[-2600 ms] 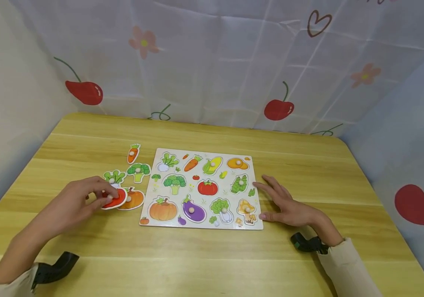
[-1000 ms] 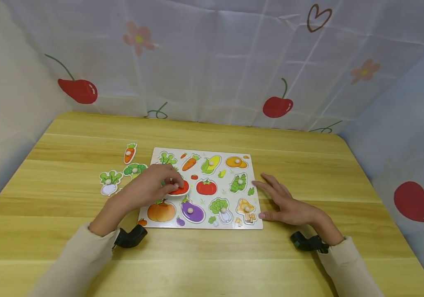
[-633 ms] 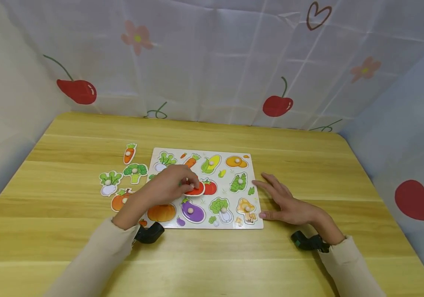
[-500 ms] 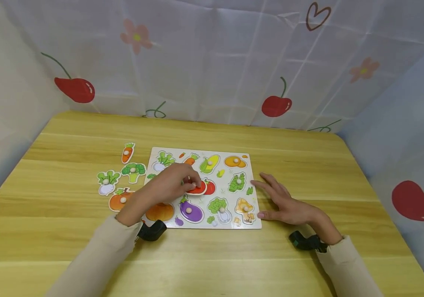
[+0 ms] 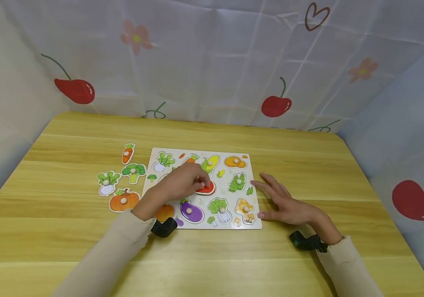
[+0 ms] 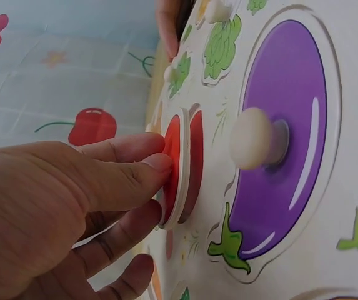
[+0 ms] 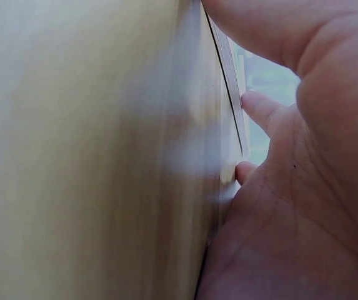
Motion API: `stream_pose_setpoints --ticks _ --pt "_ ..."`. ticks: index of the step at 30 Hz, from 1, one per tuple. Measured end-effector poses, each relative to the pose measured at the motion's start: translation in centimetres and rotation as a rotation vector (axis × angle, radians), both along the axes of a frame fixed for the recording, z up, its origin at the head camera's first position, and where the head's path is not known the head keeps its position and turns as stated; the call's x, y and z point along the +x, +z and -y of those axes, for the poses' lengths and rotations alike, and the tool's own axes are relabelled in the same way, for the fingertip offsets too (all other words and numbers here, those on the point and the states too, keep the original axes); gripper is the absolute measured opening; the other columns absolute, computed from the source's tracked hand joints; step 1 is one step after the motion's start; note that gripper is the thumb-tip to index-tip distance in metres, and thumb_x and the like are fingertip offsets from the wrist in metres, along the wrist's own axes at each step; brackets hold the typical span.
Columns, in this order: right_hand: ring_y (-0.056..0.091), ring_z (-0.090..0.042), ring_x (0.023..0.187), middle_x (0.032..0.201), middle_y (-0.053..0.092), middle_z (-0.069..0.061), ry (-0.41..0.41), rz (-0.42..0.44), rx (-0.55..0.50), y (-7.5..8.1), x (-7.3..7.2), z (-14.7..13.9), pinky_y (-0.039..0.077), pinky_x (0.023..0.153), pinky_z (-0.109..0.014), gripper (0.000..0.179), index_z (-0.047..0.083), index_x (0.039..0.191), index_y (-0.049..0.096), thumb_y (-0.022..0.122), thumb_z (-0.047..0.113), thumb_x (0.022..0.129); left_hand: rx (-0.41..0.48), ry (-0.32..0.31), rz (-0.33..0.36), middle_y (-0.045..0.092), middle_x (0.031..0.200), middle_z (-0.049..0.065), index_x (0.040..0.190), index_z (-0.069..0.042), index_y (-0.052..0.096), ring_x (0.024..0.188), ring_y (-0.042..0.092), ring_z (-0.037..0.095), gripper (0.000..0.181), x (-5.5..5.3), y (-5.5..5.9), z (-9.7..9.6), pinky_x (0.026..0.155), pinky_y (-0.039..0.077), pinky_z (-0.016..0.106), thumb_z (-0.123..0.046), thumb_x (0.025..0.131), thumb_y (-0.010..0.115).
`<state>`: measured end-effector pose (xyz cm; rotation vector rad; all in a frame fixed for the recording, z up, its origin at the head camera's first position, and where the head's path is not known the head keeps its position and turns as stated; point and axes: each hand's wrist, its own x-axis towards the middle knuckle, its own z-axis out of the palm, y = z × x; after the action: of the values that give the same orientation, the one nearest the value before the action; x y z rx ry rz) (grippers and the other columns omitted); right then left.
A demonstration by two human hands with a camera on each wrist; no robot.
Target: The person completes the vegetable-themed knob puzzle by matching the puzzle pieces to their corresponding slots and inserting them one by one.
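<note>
My left hand pinches a red tomato puzzle piece between thumb and fingers. In the left wrist view the tomato piece is tilted slightly off the board, right over the printed red tomato shape; its knob is hidden by the fingertips. The vegetable puzzle board lies flat on the table. Just below the tomato sits the knobbed eggplant piece in its slot. My right hand spreads its fingers along the board's right edge, thumb at the lower corner, holding no piece.
Left of the board lie loose knobbed pieces: a carrot, a broccoli, a turnip and a pumpkin. Corn, potato, bok choy and mushroom pieces sit in the board. A curtain hangs behind the table.
My left hand has carried the tomato piece from the loose pieces on the left, rightward across the board, onto the printed tomato. The right hand stays at the board's edge.
</note>
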<state>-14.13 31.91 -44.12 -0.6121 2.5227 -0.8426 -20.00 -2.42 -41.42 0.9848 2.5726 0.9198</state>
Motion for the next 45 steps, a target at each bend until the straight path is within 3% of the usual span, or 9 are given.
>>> stream_pose_setpoints --ticks 12,30,39,45 --pt "-0.002 -0.048 0.149 0.167 -0.005 -0.014 -0.001 0.002 0.009 0.1 -0.1 0.2 0.01 0.108 -0.079 0.086 0.029 0.16 0.02 0.071 0.04 0.092 -0.01 0.0 0.0 0.068 0.102 0.002 0.097 -0.011 0.075 0.089 0.056 0.017 0.014 0.2 -0.3 -0.4 0.084 0.049 0.032 -0.003 0.095 0.064" --pt "-0.002 -0.047 0.15 0.167 -0.006 -0.013 0.005 0.016 0.018 0.2 -0.4 0.4 0.008 0.109 -0.077 0.088 0.029 0.16 0.019 0.072 0.041 0.091 0.028 -0.003 -0.107 0.069 0.1 0.002 0.098 -0.01 0.076 0.092 0.059 0.02 0.012 0.6 -1.2 0.0 0.084 0.05 0.032 -0.002 0.093 0.068" --pt "-0.001 -0.047 0.15 0.167 -0.005 -0.012 0.004 0.009 0.023 0.1 -0.4 0.2 0.01 0.109 -0.077 0.087 0.03 0.16 0.019 0.072 0.042 0.091 -0.027 0.048 -0.071 0.071 0.107 0.002 0.106 -0.012 0.077 0.104 0.06 0.022 0.016 0.7 -0.6 0.1 0.093 0.051 0.038 -0.006 0.093 0.069" --pt "-0.001 -0.047 0.15 0.167 -0.005 -0.013 -0.001 0.001 0.019 0.0 -0.1 0.0 0.01 0.109 -0.077 0.087 0.029 0.16 0.019 0.072 0.041 0.091 -0.025 0.05 -0.069 0.072 0.106 0.002 0.106 -0.012 0.077 0.101 0.059 0.022 0.018 1.1 -0.1 0.6 0.093 0.049 0.039 -0.005 0.093 0.067"
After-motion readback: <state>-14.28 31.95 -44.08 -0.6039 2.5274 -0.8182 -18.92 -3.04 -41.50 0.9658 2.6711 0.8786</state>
